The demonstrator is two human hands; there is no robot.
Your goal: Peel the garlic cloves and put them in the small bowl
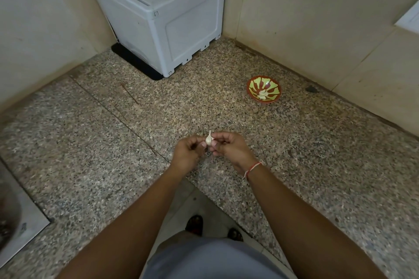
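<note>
A white garlic clove (208, 139) with its papery tip pointing up is held between both hands above the speckled granite counter (113, 133). My left hand (189, 153) pinches its lower left side, and my right hand (229, 146) pinches it from the right with curled fingers. The small bowl (263, 89), red with a green and yellow pattern, stands on the counter to the far right of my hands, near the wall. Pale peeled cloves (263, 94) lie inside it.
A white boxy appliance (163, 13) stands in the back corner on a black mat. Tiled walls close off the counter at the back and right. A steel sink edge (20, 222) shows at lower left. The counter's inner corner edge runs just below my wrists.
</note>
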